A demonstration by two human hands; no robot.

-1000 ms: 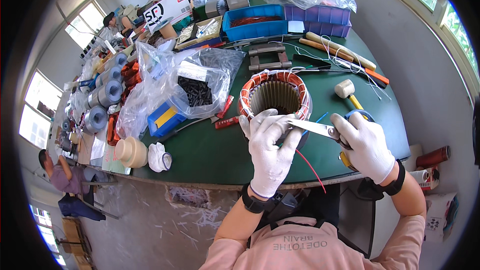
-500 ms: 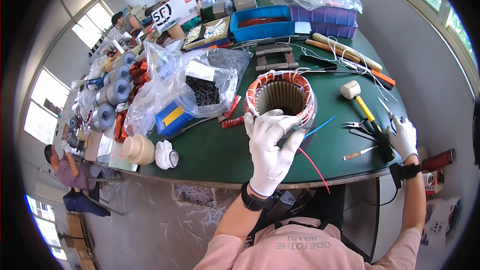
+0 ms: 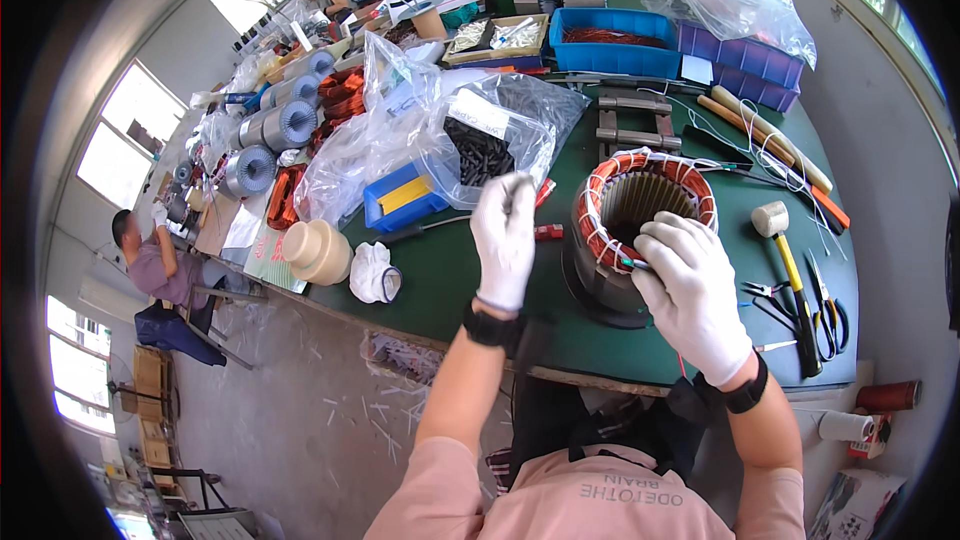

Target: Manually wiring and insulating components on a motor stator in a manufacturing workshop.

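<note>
Seen from my head, a steel stator stands upright near the front edge of the green bench, right of centre. Its copper winding is in and laced with white cord – that much looks done. My right hand curls over the rim, seemingly pinching a green-tipped lead; a red lead hangs loose, so the leads look unfinished. My left hand hovers, fingers together – I cannot tell whether it holds anything. Scissors lie by the right edge.

Wide fisheye view from head, bench below.
</note>
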